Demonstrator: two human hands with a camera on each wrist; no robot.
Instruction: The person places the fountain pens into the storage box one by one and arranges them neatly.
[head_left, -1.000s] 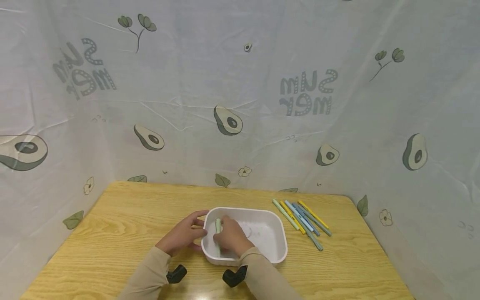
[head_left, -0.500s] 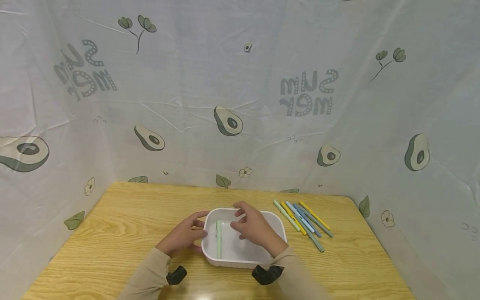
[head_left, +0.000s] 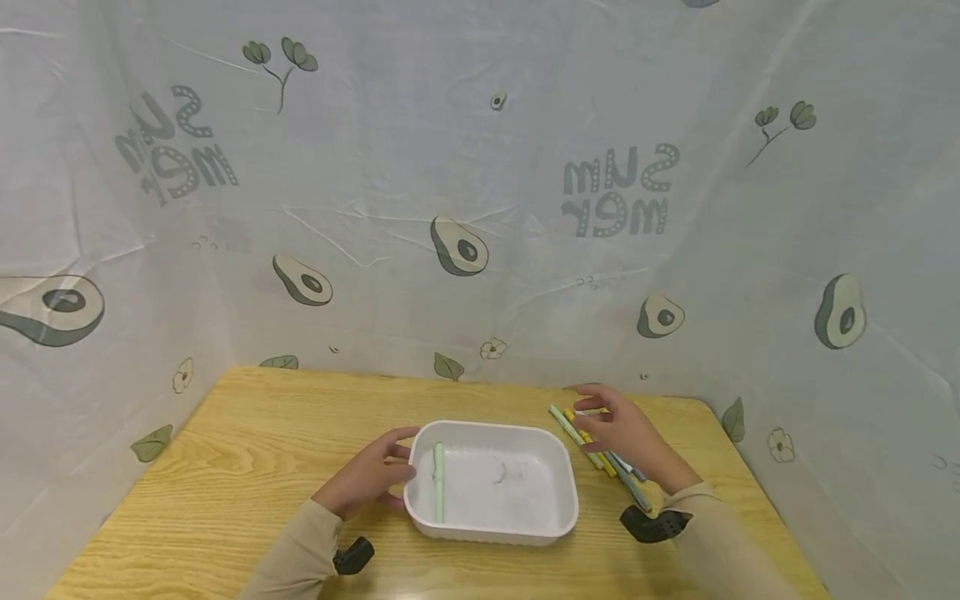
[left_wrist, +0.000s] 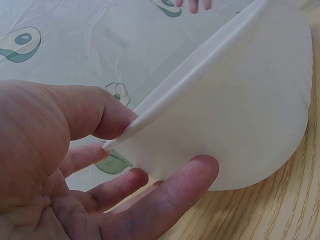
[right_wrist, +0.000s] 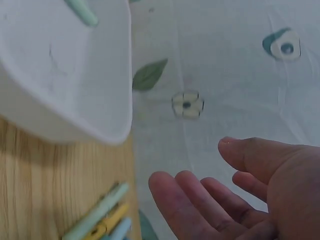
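A white plastic tub (head_left: 498, 492) stands on the table with one pale green pen (head_left: 439, 483) lying lengthwise along its left side. My left hand (head_left: 371, 473) holds the tub's left side, thumb at the rim (left_wrist: 165, 111) and fingers against the outer wall. To the tub's right, my right hand (head_left: 618, 429) hovers over a group of pens, fingers spread and nothing between them. In that group a light green pen (head_left: 573, 435) and a yellow pen (head_left: 609, 467) show; the hand partly hides the blue and grey-green ones.
The wooden table (head_left: 300, 433) ends at a pale curtain (head_left: 390, 167) printed with avocados, which also hangs on both sides. Black wrist-camera mounts (head_left: 654, 525) sit below both hands.
My right hand has let go of the pale green pen inside the tub, then lifted out and moved right to above the pens. My left hand has stayed at the tub's side.
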